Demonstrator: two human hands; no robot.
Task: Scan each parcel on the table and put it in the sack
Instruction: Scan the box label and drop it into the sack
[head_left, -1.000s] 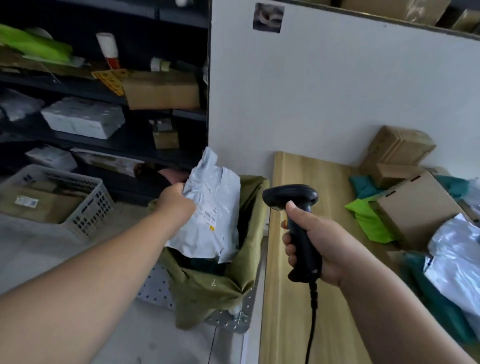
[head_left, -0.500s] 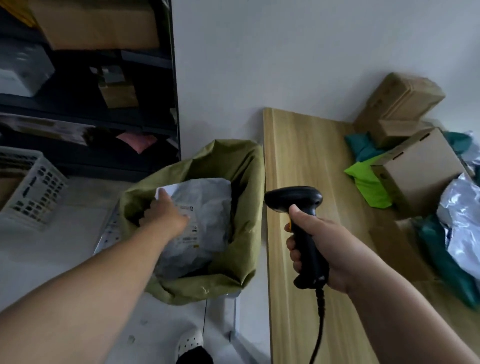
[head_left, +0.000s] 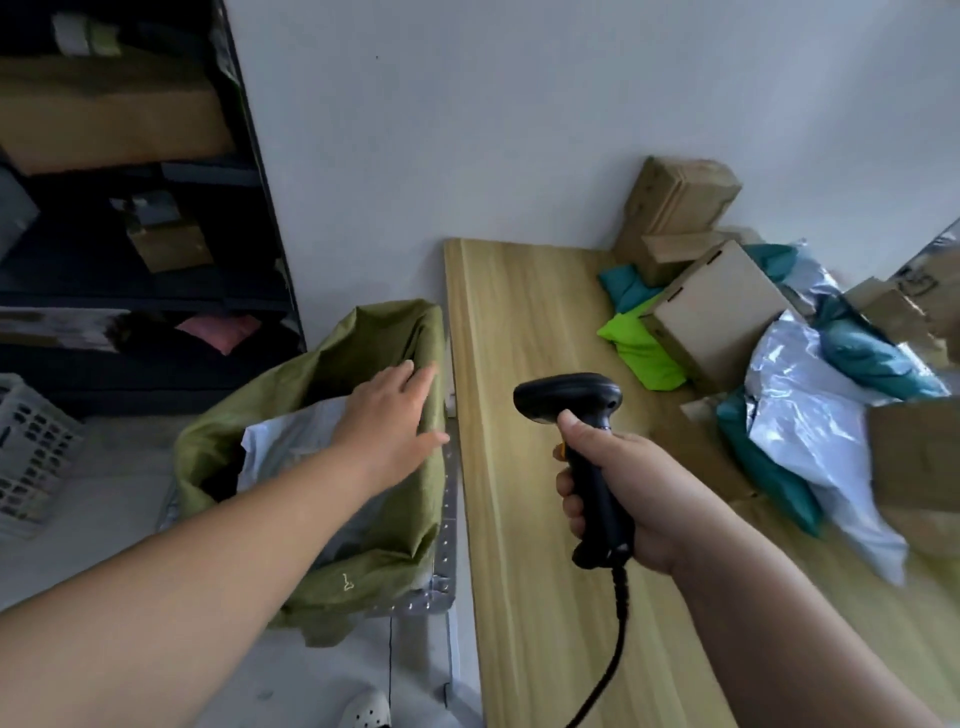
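Observation:
An olive-green sack (head_left: 363, 566) stands open on a metal frame just left of the wooden table (head_left: 524, 519). A white plastic mailer (head_left: 291, 436) lies inside it. My left hand (head_left: 389, 421) hovers over the sack's right side with fingers straight, holding nothing. My right hand (head_left: 623, 499) grips a black corded barcode scanner (head_left: 582, 415) above the table. On the table's right side lies a pile of parcels: cardboard boxes (head_left: 722, 312), a bright green bag (head_left: 644, 348), teal bags (head_left: 769, 467) and a silver-white mailer (head_left: 810, 431).
Dark shelving (head_left: 145, 249) with boxes stands at the left against the white wall. A white plastic crate (head_left: 31, 457) sits on the floor at the far left. A white shoe (head_left: 366, 712) shows at the bottom. The scanner's cord (head_left: 608, 670) hangs down over the table.
My left hand lowered the white mailer into the sack, let go of it and has lifted to the right with fingers straight. The view has swung right. The scanner hand stayed roughly in place.

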